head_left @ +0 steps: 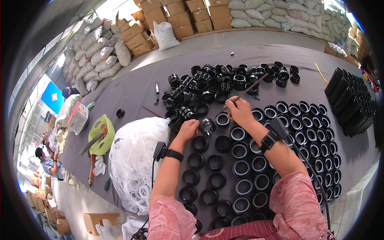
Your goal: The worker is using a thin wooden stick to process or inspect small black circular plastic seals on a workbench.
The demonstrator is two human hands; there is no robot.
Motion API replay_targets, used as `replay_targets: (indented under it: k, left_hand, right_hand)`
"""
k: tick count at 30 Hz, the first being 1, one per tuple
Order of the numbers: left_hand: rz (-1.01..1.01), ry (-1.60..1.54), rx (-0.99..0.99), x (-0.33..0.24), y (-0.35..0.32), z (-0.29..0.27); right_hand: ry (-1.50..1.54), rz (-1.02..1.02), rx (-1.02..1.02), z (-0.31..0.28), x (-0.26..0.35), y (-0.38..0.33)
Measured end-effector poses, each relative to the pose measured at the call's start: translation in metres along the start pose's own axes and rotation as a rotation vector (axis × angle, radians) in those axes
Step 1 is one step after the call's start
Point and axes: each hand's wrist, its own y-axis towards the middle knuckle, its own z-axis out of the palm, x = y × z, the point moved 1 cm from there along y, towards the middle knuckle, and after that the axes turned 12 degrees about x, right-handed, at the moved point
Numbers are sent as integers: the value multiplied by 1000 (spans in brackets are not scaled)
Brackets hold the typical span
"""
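Note:
My left hand (188,130) is closed at the edge of a tilted, shiny black ring-shaped fitting (207,127), its fingertips pinching the near side. My right hand (239,111), a little farther off, grips a thin brown stick (253,86) that slants up to the right. Beneath it stands a black fitting with a pale ring inside (223,119). Plain black rings (196,161) stand in two columns below my left hand. To the right, rows of black rings with white inner rings (259,163) cover the table. A loose heap of black fittings (208,96) lies beyond both hands.
A clear bag of white rings (138,172) bulges beside my left forearm. Farther left are a green basket (100,136) and a white tub (78,118). Stacked black fittings (352,100) rise at the right. A pen-like tool (157,92) lies beyond the heap's left side.

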Motion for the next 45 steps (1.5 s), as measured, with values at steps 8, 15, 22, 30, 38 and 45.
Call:
replay_targets:
  k: [8,15,22,30,38,45]
  left_hand:
    - [-14,645,-469,-38,-8,29]
    - [198,607,-176,-43,-25,34]
    - [420,806,-279,-64,-8,57]
    - [349,897,-247,-63,8,74]
    - [449,802,-193,-58,17,69]
    - [458,781,-146,-64,20,70]
  right_hand:
    - [-55,30,67,-8,-10,-18]
    - [-19,56,106,-3,-7,-18]
    - [-283,-70,24,-5,-37,-6]
    - [-257,6,97,3,-37,-8]
    - [-445,137,194,-10,-25,14]
    - [-516,-29,61,-11,-38,27]
